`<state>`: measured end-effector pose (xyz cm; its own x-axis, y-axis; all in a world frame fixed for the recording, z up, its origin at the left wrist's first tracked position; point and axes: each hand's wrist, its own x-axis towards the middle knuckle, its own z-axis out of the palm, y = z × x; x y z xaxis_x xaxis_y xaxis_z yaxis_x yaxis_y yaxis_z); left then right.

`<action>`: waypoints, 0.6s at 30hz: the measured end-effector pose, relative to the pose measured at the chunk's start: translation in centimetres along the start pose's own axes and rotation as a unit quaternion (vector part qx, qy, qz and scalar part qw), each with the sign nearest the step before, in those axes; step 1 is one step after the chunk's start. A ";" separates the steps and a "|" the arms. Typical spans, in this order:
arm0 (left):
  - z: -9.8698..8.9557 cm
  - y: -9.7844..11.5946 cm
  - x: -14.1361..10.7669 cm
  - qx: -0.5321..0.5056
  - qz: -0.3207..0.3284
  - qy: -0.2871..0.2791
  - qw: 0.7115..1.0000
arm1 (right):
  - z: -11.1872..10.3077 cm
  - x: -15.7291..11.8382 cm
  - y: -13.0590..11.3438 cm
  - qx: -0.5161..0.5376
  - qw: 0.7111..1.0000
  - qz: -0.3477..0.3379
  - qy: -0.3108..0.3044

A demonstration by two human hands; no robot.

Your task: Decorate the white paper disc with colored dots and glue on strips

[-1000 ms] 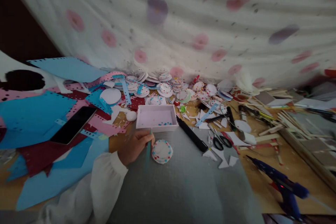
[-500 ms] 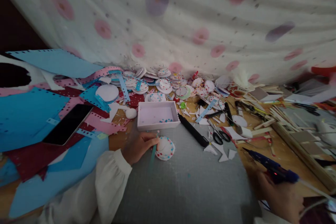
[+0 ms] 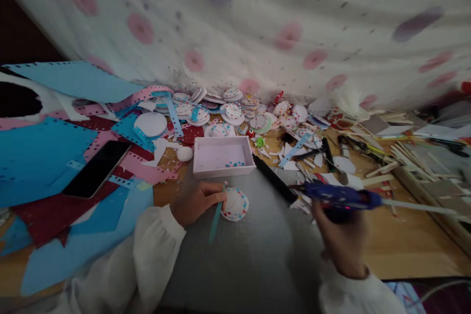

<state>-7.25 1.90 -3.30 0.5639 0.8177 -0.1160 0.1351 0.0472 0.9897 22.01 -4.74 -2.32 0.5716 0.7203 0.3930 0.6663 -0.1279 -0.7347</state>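
Observation:
Pinched in my left hand (image 3: 200,201) is a thin teal strip (image 3: 215,223) that slants down toward me. My fingers are beside a white round piece (image 3: 236,204) dotted with red and blue along its rim, lying on the grey mat; whether they touch it I cannot tell. My right hand (image 3: 340,238) is wrapped round a blue hot glue gun (image 3: 340,196), its nozzle pointing left above the mat and a pale glue stick out of its back. Just beyond the left hand stands a shallow white box (image 3: 222,172) with small blue dots inside.
Blue, pink and dark red sheets with a phone (image 3: 96,169) on top lie at left. Decorated white discs (image 3: 233,113) are heaped along the curtain. A black stick-like tool (image 3: 274,179), paper scraps and wooden sticks (image 3: 415,164) lie at right.
My right hand has lifted the glue gun and brought it leftward over the mat's right side. My left hand stays at the round piece with the strip. The view has shifted slightly.

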 end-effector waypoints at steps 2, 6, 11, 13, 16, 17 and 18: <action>0.0 0.2 0.0 0.004 -0.013 -0.001 1.000 | 3.1 -1.1 -1.3 0.028 0.994 -0.096 -0.035; 0.1 0.5 0.1 0.002 -0.009 0.000 1.000 | 7.0 -2.6 -2.6 0.061 0.973 -0.215 -0.061; 0.1 0.3 0.3 -0.005 0.005 -0.031 0.999 | 8.1 -3.2 -2.0 0.089 0.979 -0.177 -0.040; 0.1 0.2 0.4 -0.010 0.020 -0.043 0.999 | 8.1 -3.3 -1.6 0.102 0.980 -0.167 -0.040; 0.2 0.1 0.4 -0.009 0.038 -0.058 0.998 | 7.9 -3.3 -1.5 0.096 0.980 -0.161 -0.062; 0.2 0.0 0.4 -0.007 0.041 -0.062 0.997 | 7.9 -3.3 -1.5 0.092 0.980 -0.160 -0.070; 0.2 0.0 0.4 -0.004 0.043 -0.066 0.997 | 7.9 -3.3 -1.6 0.089 0.980 -0.158 -0.077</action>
<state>-6.87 2.07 -3.36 0.6753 0.7365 -0.0396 0.0744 -0.0146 0.9971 15.27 -1.56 -6.78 0.2614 0.8007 0.5389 0.6960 0.2304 -0.6800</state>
